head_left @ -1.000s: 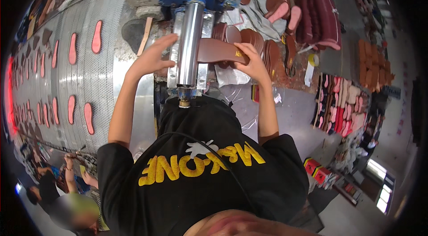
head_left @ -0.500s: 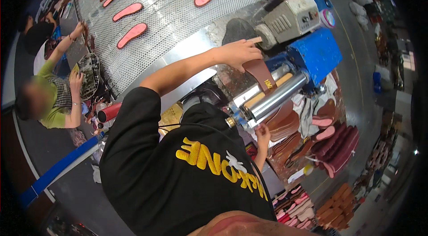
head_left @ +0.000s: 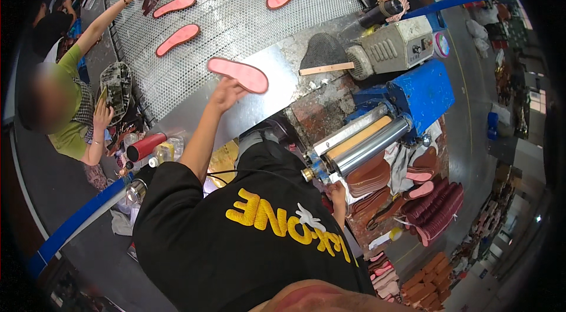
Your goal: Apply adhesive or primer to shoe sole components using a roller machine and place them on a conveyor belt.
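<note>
Over mesh belt (head_left: 236,11) — left hand (head_left: 227,93), pink insole (head_left: 238,74)

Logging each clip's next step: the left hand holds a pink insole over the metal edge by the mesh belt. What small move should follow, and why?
Probably lower and release it. The left hand grips the pink insole by one end above the steel apron, just short of the mesh belt, where other pink insoles already lie flat. The right hand sits low by the roller.

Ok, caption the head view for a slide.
Left hand lays a pink insole at the perforated conveyor edge, beside a blue roller machine.
</note>
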A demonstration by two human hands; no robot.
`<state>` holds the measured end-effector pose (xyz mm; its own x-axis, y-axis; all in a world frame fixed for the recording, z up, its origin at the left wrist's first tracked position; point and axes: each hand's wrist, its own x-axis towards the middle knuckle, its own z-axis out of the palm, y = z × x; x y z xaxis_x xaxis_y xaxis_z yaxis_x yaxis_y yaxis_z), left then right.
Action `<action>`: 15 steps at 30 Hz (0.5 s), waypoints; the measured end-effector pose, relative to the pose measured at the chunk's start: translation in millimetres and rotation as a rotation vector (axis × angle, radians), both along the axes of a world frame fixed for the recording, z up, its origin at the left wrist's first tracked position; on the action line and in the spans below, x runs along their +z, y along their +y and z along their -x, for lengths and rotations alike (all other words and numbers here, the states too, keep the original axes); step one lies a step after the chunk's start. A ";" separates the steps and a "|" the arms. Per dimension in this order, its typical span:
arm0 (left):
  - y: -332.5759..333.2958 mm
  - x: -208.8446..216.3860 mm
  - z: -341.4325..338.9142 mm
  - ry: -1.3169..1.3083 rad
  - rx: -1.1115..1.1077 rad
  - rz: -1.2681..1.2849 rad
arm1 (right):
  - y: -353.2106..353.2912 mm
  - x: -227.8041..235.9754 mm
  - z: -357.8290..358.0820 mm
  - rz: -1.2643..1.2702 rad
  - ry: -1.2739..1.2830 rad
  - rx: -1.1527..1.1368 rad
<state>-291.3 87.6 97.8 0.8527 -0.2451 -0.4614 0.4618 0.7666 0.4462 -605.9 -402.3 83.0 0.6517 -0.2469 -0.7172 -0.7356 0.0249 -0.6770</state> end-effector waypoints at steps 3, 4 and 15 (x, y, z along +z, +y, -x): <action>60.1 -51.3 -2.4 0.129 0.298 0.120 | 4.9 6.6 -10.7 -0.075 -0.016 0.058; 77.0 -62.5 -2.5 0.153 0.390 0.189 | 9.8 12.9 -15.1 -0.039 0.011 0.048; 156.2 -75.5 -20.8 0.163 -0.133 -1.207 | 10.0 35.6 4.5 0.041 0.059 -0.128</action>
<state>-270.5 243.8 22.3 0.7649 0.3324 -0.5518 0.6216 -0.1562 0.7676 -610.4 -392.3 118.6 0.5704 -0.3551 -0.7406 -0.7665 0.0940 -0.6354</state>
